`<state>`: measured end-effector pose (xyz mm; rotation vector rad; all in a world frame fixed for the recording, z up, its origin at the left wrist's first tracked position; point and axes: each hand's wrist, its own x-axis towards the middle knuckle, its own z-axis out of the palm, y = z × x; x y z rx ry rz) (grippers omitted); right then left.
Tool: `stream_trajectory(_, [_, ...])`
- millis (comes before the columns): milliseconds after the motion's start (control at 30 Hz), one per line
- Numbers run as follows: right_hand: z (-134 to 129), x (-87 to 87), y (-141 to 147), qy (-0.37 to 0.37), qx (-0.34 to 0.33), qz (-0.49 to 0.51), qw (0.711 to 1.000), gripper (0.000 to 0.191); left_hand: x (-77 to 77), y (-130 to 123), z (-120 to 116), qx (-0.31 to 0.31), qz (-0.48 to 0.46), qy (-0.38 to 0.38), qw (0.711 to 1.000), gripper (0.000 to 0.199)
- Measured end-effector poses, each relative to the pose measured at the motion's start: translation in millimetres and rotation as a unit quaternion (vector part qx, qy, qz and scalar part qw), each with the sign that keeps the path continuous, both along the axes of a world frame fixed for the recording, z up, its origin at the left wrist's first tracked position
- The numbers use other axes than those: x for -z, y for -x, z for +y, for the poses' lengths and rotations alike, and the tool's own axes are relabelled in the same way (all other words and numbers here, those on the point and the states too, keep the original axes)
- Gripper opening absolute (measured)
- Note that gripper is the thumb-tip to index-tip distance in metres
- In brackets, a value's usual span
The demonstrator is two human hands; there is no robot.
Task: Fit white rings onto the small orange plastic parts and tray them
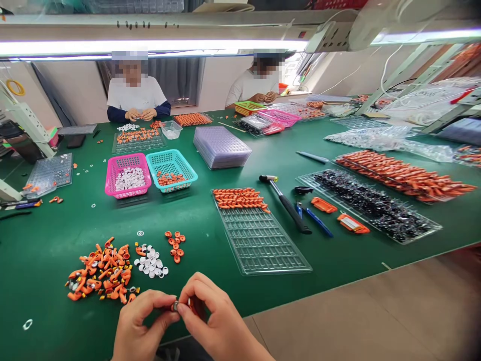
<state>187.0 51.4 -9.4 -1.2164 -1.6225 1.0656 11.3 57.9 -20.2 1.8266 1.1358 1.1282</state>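
Observation:
My left hand (145,323) and my right hand (210,313) meet at the front edge of the green table (180,210). Between their fingertips is a small part (175,305), silvery on top; my fingers hide most of it. Something orange shows inside my right hand's curled fingers. Just beyond my left hand lies a pile of orange pieces (103,271). Beside it are white round caps (151,261) and several orange cups (176,245).
A clear tray (263,243), partly filled with orange pieces, lies right of centre. Pink (108,175) and turquoise (193,176) baskets stand further back. A hammer-like tool (287,205) lies at the right. Two people (137,95) (250,82) sit across the table.

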Motion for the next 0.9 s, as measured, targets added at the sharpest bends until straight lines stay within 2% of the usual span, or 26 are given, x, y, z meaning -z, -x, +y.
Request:
stream_trajectory(167, [1.0, -1.4, -1.2, 0.012, -0.018, -0.010, 1.000, 0.008, 2.9, 3.3, -0.8, 0.003, -0.028, -0.003, 1.000, 0.019])
stream_trajectory(367, [2.4, -10.1, -5.6, 0.029, -0.078, -0.018, 0.996, 0.010, 4.8, 0.7, -4.3, -0.035, -0.077, 0.006, 0.996, 0.009])
stream_trajectory(500, [2.8, -13.5, -6.9, 0.037, -0.100, -0.017, 0.994, 0.012, 3.6, -0.7, -4.7, -0.017, -0.075, 0.017, 0.997, 0.007])
stream_trajectory(633, [3.3, -14.1, -8.4, 0.044, -0.125, -0.003, 0.991, 0.014, 2.4, -3.9, -6.9, -0.063, -0.069, 0.027, 0.995, 0.016])
stream_trajectory(900, [2.2, -13.1, -8.7, 0.059, -0.143, 0.008, 0.988, 0.015, 3.1, -6.3, -10.3, -0.070, -0.029, -0.021, 0.997, 0.018])
